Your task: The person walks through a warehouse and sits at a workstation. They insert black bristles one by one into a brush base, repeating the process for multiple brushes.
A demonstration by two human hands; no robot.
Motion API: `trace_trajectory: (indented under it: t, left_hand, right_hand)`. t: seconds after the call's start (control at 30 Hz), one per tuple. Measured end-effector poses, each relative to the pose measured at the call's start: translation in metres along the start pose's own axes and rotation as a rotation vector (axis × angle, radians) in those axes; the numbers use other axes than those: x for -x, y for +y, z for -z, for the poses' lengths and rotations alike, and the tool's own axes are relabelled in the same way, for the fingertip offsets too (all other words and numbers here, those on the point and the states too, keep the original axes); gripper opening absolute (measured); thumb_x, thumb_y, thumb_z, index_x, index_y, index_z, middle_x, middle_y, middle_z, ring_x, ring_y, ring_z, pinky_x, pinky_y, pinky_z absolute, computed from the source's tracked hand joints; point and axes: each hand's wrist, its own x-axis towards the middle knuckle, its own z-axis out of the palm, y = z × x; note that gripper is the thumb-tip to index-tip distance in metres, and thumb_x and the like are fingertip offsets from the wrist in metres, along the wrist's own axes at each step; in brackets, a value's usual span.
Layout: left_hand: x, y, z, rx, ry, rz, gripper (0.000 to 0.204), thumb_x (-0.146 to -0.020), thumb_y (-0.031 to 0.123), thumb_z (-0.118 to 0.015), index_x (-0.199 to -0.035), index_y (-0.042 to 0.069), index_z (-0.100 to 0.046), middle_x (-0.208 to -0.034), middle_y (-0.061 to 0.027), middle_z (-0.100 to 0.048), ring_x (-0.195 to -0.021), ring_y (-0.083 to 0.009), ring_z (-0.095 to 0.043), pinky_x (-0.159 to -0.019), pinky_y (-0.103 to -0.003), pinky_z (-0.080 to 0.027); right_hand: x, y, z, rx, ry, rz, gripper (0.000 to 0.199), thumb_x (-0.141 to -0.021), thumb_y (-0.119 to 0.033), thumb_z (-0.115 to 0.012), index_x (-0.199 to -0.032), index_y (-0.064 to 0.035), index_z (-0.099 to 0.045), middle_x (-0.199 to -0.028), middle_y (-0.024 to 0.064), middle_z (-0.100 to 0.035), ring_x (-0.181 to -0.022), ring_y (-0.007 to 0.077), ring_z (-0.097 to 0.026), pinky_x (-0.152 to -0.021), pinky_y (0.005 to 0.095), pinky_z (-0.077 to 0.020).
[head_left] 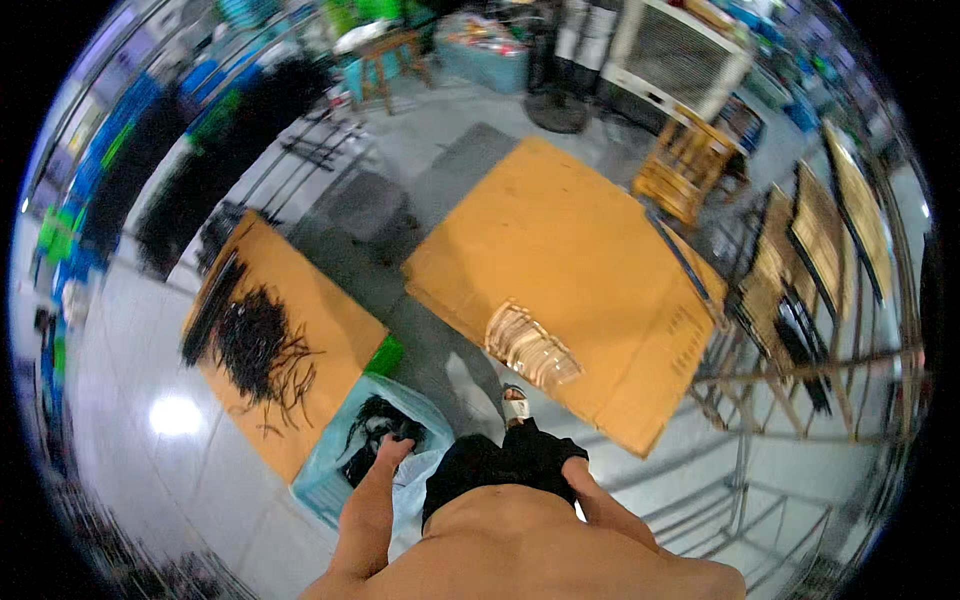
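Observation:
My left hand (397, 447) reaches into a light-blue bin lined with a thin plastic bag (423, 397). Its fingers look curled, next to a loose bunch of black strips (377, 418) inside the bag; blur hides what they grip, if anything. At my right hip, my right hand (574, 458) meets the black shorts, and its fingers are hidden by the cloth. Beside the bin, a cardboard-topped surface (335, 345) carries a tangled heap of thin black strips (252, 340). Longer black pieces (214, 310) lie along its far left edge.
A large cardboard-covered table (590, 270) stands ahead, with clear curved pieces (530, 345) stacked near its close edge. Beyond are a wooden chair (683, 165), a boxy cooler (680, 55) and a stool (392, 62). Metal racks (800, 390) with panels fill the right; black bundles (235, 145) hang far left.

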Motion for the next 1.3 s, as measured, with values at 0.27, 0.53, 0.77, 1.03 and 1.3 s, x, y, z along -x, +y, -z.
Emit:
trace_trajectory:
  t: [0.27,0.53,0.77,1.03,1.3]
  left_hand:
    - [0.058,0.021,0.021,0.428,-0.034,0.332,0.075,-0.072,0.042,-0.076,-0.132,0.012,-0.044,-0.106,-0.0150,-0.061,-0.081,-0.0277,-0.059,-0.060,-0.047,-0.049]
    - [-0.007,0.010,0.020,0.598,-0.055,0.445,0.077,-0.072,0.040,-0.076,-0.132,0.008,-0.042,-0.113,-0.0181,-0.058,-0.086,-0.0356,-0.059,-0.066,-0.053,-0.049]
    - [-0.056,0.034,0.095,0.966,0.094,0.199,0.063,-0.073,0.037,-0.073,-0.123,0.009,-0.048,-0.095,-0.0066,-0.059,-0.066,-0.0181,-0.051,-0.055,-0.035,-0.044]
    - [-0.039,0.113,0.186,1.400,0.261,0.061,0.055,-0.082,0.035,-0.069,-0.125,0.012,-0.044,-0.099,-0.0034,-0.053,-0.071,-0.0163,-0.053,-0.057,-0.033,-0.048]
    - [-0.046,0.198,0.207,1.690,0.334,-0.072,0.050,-0.089,0.045,-0.057,-0.125,0.014,-0.045,-0.100,-0.0037,-0.056,-0.074,-0.0160,-0.051,-0.066,-0.032,-0.046]
  right_hand:
    - [-0.174,0.051,-0.031,0.352,-0.304,-0.011,0.023,-0.085,-0.023,-0.055,-0.093,-0.0110,-0.073,-0.094,0.0114,-0.070,-0.083,0.0317,-0.066,-0.068,0.0411,-0.0520]
    - [-0.256,-0.010,0.148,0.088,-0.342,0.135,0.029,-0.088,-0.030,-0.056,-0.100,-0.0075,-0.070,-0.104,0.0130,-0.065,-0.088,0.0302,-0.062,-0.074,0.0383,-0.0503]
    - [-0.323,-0.182,0.332,0.497,-0.272,0.457,0.030,-0.088,-0.031,-0.056,-0.101,-0.0074,-0.070,-0.103,0.0125,-0.065,-0.088,0.0293,-0.062,-0.074,0.0379,-0.0499]
    - [-0.380,-0.320,0.470,0.799,-0.233,0.714,0.031,-0.088,-0.032,-0.056,-0.102,-0.0072,-0.069,-0.102,0.0119,-0.065,-0.087,0.0283,-0.061,-0.074,0.0375,-0.0494]
    - [-0.445,-0.407,0.567,0.972,-0.233,0.850,0.032,-0.088,-0.033,-0.057,-0.103,-0.0070,-0.068,-0.101,0.0113,-0.065,-0.086,0.0273,-0.061,-0.074,0.0371,-0.0490]
